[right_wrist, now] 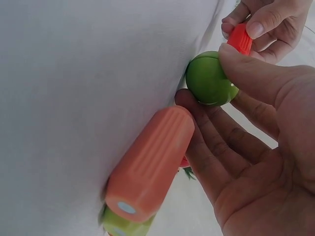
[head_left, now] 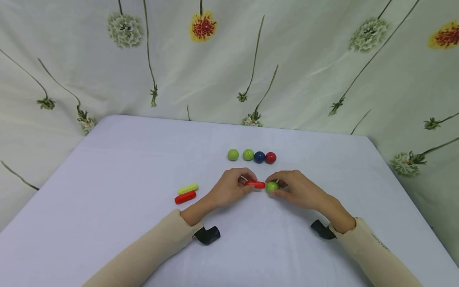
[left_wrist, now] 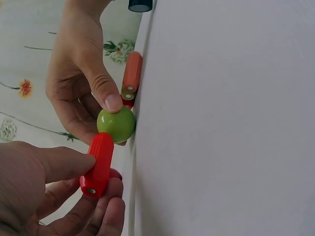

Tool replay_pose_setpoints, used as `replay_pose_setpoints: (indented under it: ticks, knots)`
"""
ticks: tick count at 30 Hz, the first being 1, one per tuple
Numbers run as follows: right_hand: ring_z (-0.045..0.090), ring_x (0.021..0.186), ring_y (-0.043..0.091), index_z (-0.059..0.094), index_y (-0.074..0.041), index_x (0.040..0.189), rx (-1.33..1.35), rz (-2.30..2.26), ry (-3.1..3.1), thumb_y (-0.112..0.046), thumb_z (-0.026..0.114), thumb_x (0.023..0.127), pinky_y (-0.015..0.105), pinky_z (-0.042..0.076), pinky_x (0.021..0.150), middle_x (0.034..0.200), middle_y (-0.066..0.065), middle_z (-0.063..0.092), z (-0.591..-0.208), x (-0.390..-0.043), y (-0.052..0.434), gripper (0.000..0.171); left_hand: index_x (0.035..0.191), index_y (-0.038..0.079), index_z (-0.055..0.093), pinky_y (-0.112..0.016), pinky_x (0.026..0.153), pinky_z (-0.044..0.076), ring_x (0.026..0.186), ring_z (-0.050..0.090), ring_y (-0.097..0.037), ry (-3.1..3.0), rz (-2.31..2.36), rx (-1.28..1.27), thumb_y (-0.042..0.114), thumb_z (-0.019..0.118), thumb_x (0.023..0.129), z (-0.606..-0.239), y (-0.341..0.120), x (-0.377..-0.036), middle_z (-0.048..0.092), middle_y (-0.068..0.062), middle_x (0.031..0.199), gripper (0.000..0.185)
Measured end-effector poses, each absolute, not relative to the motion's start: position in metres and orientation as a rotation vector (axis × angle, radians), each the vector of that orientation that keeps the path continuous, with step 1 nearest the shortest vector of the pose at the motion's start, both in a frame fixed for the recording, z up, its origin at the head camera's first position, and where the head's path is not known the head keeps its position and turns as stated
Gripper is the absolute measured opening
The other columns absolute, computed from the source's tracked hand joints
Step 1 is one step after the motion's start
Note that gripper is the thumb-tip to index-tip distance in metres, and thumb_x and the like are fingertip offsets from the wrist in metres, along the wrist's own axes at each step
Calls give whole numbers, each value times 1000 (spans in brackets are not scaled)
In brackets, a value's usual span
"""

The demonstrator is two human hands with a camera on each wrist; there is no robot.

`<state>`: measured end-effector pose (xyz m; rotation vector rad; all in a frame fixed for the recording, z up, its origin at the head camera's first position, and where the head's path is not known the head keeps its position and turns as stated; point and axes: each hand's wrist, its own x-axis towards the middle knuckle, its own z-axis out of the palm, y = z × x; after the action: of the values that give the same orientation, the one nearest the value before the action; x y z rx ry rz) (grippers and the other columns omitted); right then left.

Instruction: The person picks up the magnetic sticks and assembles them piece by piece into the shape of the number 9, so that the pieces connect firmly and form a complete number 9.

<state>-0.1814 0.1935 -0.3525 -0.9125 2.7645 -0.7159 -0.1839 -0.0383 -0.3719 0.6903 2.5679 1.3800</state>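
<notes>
Near the middle of the table my left hand [head_left: 231,185] pinches a short ridged red rod [head_left: 255,184] between thumb and fingers. The rod has a small metallic spot in its end. Facing it, my right hand [head_left: 295,188] holds a glossy green ball [head_left: 272,187] with thumb and fingertips. Rod and ball meet end to side or nearly so; whether they touch I cannot tell. In the right wrist view, an orange-red rod [right_wrist: 150,167] and a yellow-green rod [right_wrist: 123,223] lie close by my right hand, which seems to cover them in the head view.
Behind the hands stands a row of balls: a left green ball [head_left: 233,154], another green ball [head_left: 248,154], a blue ball [head_left: 259,157] and a red ball [head_left: 270,158]. Left of my left hand lie a yellow-green rod [head_left: 188,188] and a red rod [head_left: 185,197]. A flowered cloth [head_left: 305,91] hangs behind.
</notes>
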Motion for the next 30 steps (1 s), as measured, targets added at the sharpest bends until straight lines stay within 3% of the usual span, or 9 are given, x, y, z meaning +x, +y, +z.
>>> replay_pose_setpoints:
  ticks: [30]
  knots:
    - [57,83,4,65,-19,113,-990,-676,2813,-22,72,83,27,51,76,106,-8,65,-353,-180,192,31,102,11,65,-23,75,50,79,59,-13,2508,1395,685,8,63,87,-374,-36,-181,67,-3,100,15]
